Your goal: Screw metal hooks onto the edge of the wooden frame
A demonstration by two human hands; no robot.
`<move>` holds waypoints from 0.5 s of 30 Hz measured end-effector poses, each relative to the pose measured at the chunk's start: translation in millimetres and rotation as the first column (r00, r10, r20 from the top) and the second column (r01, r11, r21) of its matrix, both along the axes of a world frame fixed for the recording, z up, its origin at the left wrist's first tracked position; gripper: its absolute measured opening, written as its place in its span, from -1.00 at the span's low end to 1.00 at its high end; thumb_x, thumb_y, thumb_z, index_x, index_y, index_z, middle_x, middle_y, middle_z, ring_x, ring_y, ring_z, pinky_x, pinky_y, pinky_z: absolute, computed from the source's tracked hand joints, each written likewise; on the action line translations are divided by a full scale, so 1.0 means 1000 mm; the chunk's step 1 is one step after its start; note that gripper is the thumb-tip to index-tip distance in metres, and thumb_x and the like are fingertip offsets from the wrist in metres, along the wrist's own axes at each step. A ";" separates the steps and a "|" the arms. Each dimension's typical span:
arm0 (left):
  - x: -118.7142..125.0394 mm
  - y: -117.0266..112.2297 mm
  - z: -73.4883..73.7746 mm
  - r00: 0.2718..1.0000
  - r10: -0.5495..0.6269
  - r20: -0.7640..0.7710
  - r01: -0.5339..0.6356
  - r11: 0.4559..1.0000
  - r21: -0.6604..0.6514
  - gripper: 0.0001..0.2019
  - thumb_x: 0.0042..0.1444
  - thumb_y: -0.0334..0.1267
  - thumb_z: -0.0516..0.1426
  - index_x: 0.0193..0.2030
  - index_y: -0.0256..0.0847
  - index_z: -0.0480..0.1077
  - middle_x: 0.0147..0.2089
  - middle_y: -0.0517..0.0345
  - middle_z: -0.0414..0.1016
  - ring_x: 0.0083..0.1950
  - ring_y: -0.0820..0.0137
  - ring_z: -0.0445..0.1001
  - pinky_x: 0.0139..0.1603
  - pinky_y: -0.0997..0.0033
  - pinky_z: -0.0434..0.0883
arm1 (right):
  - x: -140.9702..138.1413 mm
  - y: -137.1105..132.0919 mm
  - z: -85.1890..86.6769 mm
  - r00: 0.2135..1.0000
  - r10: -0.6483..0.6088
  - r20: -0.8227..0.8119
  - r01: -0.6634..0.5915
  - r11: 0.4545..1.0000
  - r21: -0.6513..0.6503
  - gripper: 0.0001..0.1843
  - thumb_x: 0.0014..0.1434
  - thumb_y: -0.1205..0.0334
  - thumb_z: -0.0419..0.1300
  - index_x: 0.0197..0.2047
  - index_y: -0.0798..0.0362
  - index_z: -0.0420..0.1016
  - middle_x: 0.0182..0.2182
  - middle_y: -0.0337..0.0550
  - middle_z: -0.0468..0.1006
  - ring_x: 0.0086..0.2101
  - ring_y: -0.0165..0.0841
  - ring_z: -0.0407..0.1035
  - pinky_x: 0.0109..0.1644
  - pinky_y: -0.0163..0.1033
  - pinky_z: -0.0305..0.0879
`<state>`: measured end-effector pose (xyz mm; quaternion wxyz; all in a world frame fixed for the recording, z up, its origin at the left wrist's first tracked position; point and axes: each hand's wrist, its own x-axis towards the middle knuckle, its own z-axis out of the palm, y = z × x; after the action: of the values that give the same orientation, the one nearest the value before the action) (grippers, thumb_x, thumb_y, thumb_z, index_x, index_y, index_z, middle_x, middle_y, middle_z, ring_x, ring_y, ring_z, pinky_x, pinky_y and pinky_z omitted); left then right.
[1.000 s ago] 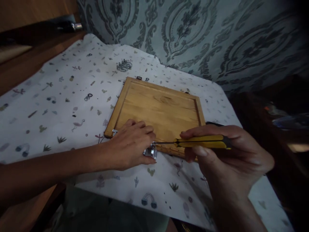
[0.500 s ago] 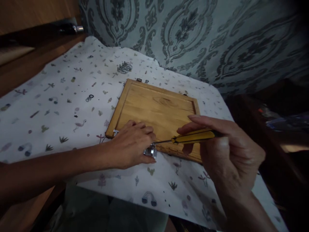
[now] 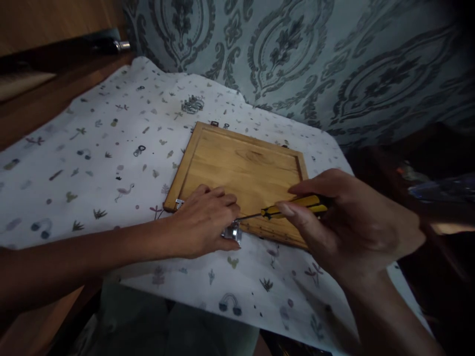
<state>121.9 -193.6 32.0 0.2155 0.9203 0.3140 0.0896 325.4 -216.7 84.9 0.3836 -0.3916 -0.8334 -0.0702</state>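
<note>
A shallow wooden panel with a raised frame point(image 3: 241, 158) lies on the patterned tablecloth. My left hand point(image 3: 210, 220) rests over its near edge, fingers on the wood and thumb below, pinching a shiny metal latch point(image 3: 232, 233) against that edge. Between thumb and fingers of my right hand point(image 3: 352, 227) is a yellow and black screwdriver point(image 3: 293, 206). Its thin shaft points left, and the tip meets the latch beside my left fingertips; the exact contact is too small to make out. A second metal fitting point(image 3: 179, 203) sits at the panel's near left corner, partly behind my left hand.
Behind the panel, a small pile of metal hardware point(image 3: 192, 104) lies on the white tablecloth point(image 3: 92, 173). Small dark metal fittings point(image 3: 214, 123) stick out from the panel's far edge. A patterned wall point(image 3: 289, 54) rises behind the table. At left stands a wooden shelf point(image 3: 74, 74).
My right hand has turned round the screwdriver handle: the thumb now lies across it and the fingers have curled in. My left hand and the panel stay in place.
</note>
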 end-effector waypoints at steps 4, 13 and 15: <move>0.000 0.000 -0.004 1.000 0.008 0.023 -0.008 1.000 0.023 -0.60 0.11 0.06 0.27 -0.14 -0.25 0.43 -0.09 0.09 0.45 -0.03 0.20 0.38 -0.07 0.21 0.17 | -0.003 0.000 0.010 0.978 -0.089 0.187 0.072 0.993 0.094 -0.71 0.29 0.06 0.24 -0.41 -0.06 0.32 -0.63 -0.32 0.33 -0.64 -0.41 0.20 -0.60 -0.22 0.06; 0.000 0.000 -0.007 1.000 -0.002 0.012 0.002 0.998 0.055 -0.60 0.11 0.06 0.26 -0.13 -0.25 0.42 -0.09 0.09 0.44 -0.01 0.19 0.38 -0.07 0.19 0.18 | -0.005 0.000 0.019 0.941 -0.126 0.315 0.100 0.990 0.097 -0.54 0.39 -0.09 0.01 -0.48 -0.02 0.24 -0.65 -0.27 0.27 -0.63 -0.40 0.19 -0.59 -0.23 -0.01; 0.000 0.000 -0.007 1.000 -0.006 0.022 0.005 0.998 0.062 -0.59 0.11 0.07 0.26 -0.14 -0.25 0.42 -0.11 0.10 0.44 -0.02 0.20 0.38 -0.07 0.20 0.17 | -0.003 0.001 0.021 0.940 -0.090 0.328 0.080 0.996 0.045 -0.60 0.40 -0.10 -0.04 -0.34 -0.03 0.35 -0.60 -0.25 0.38 -0.61 -0.38 0.28 -0.59 -0.24 0.06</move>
<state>122.2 -193.6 25.3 0.1904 0.9264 0.3060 0.1087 322.8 -215.8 105.8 0.2416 -0.4040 -0.8669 -0.1641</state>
